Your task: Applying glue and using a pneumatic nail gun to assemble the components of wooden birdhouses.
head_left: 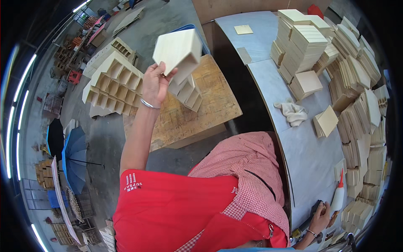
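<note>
My left hand [157,83] is raised over the wooden table [210,92], its fingers closed on the lower edge of a pale wooden box [174,49]. The box is tilted, with one open side showing. Beneath it, a smaller group of open wooden boxes [187,93] rests on the table. Down at the right, my right hand [320,219] lies low over the grey worktop [302,159], fingers curled around something dark that I cannot make out. Close beside that hand stands a white glue bottle [338,197] with a red nozzle.
Tall stacks of wooden panels [308,40] stand on the worktop, and more panels [357,105] line its right side. A white cloth [291,112] lies near a small panel stack [325,122]. Joined open boxes [115,80] sit left of the table. A blue umbrella [75,157] is farther left.
</note>
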`<state>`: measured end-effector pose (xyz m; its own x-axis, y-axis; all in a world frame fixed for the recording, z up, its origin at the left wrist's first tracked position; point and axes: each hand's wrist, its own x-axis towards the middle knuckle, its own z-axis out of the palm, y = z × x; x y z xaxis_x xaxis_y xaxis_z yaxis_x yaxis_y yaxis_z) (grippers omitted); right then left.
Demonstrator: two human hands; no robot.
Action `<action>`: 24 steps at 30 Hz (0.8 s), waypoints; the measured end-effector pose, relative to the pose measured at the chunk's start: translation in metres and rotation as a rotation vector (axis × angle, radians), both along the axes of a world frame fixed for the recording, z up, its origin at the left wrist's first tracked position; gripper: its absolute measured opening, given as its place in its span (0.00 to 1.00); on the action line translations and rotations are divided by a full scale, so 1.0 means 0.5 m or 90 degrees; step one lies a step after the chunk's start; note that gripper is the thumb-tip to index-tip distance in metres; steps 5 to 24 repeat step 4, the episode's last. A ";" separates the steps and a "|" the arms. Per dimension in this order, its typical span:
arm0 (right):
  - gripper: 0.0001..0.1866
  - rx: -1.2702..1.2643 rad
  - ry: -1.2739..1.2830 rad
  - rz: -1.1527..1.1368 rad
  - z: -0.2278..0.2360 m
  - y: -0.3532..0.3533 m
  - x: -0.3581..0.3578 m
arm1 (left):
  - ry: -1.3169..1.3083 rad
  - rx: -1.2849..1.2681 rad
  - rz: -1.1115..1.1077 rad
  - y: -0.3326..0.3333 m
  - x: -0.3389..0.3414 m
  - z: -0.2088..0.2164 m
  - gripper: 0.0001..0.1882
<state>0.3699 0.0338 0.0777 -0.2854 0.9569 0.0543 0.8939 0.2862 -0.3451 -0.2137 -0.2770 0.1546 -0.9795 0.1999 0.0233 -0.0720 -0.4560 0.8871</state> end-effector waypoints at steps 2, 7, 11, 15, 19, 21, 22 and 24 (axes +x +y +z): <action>0.19 0.019 0.010 0.015 0.003 -0.005 -0.014 | 0.010 0.010 0.032 -0.042 -0.050 -0.027 0.09; 0.19 0.001 0.024 -0.002 -0.001 -0.009 -0.007 | -0.006 0.003 0.076 -0.066 -0.083 -0.046 0.11; 0.19 0.001 0.024 -0.002 -0.001 -0.009 -0.007 | -0.006 0.003 0.076 -0.066 -0.083 -0.046 0.11; 0.19 0.001 0.024 -0.002 -0.001 -0.009 -0.007 | -0.006 0.003 0.076 -0.066 -0.083 -0.046 0.11; 0.19 0.001 0.024 -0.002 -0.001 -0.009 -0.007 | -0.006 0.003 0.076 -0.066 -0.083 -0.046 0.11; 0.19 0.001 0.024 -0.002 -0.001 -0.009 -0.007 | -0.006 0.003 0.076 -0.066 -0.083 -0.046 0.11; 0.19 0.001 0.024 -0.002 -0.001 -0.009 -0.007 | -0.006 0.003 0.076 -0.066 -0.083 -0.046 0.11; 0.19 0.001 0.024 -0.002 -0.001 -0.009 -0.007 | -0.006 0.003 0.076 -0.066 -0.083 -0.046 0.11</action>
